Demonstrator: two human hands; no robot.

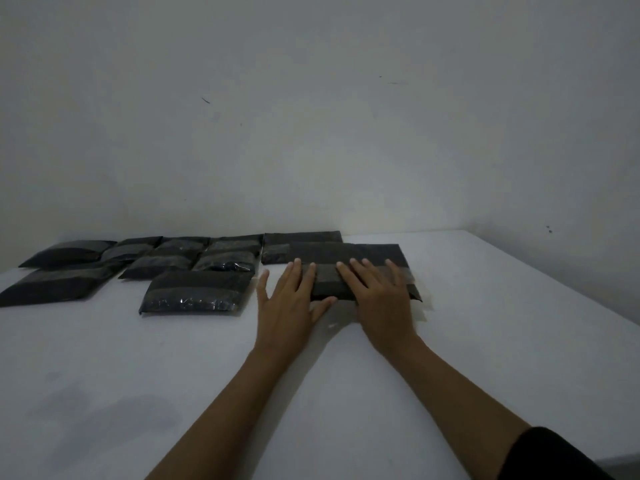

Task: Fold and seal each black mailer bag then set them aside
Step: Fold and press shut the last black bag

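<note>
Both hands lie flat, fingers straight, on a black mailer bag (349, 268) on the white table (485, 323): the left hand (289, 299) at its left end, the right hand (377, 296) across its middle. Folded mailers (197, 292) lie in a group to the left; another (277, 249), apparently unfolded, sits behind.

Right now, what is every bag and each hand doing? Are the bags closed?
Mailer bag under the hands: folded over, lying flat, flap being pressed down.
Bag behind it: lying flat, partly covered by the front one.
Set-aside bags: folded shut, lying flat in a group on the left.
Left hand: fingers straight, pressing the bag's left end.
Right hand: fingers straight, flat on the bag.
Table: white, holding everything.
</note>
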